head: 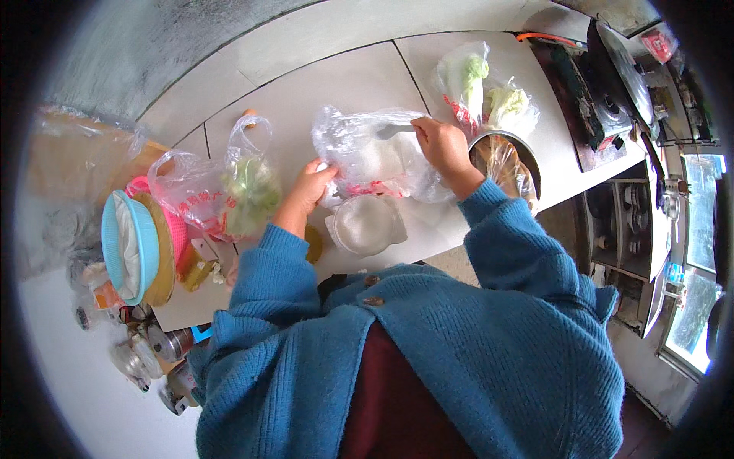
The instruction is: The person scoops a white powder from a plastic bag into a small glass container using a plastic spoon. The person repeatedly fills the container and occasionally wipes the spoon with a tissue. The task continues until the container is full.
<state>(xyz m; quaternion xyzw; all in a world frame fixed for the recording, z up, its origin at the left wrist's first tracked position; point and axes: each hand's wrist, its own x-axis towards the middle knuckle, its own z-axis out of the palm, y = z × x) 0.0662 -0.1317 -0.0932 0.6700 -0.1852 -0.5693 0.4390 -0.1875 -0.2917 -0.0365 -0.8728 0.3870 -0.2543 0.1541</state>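
Observation:
A clear plastic bag (350,132) with red print lies spread on the counter, with white contents, perhaps flour, inside it. My left hand (308,188) pinches the bag's bunched left edge. In my right hand (446,148) is the handle of a grey metal utensil (394,131), likely a spoon or scoop, over the bag's mouth. How much of its head is inside the plastic is hard to tell. Just below the bag, nearest my body, sits a round pale bowl (367,225) holding something whitish.
Bagged leafy greens (252,189) lie left; bagged cabbage (507,103) and a bagged green vegetable (470,72) lie back right. A metal pot (536,158) containing a brown bagged item stands by my right forearm. Blue (150,246) and pink baskets (178,229) lean left. A gas stove (596,109) is far right.

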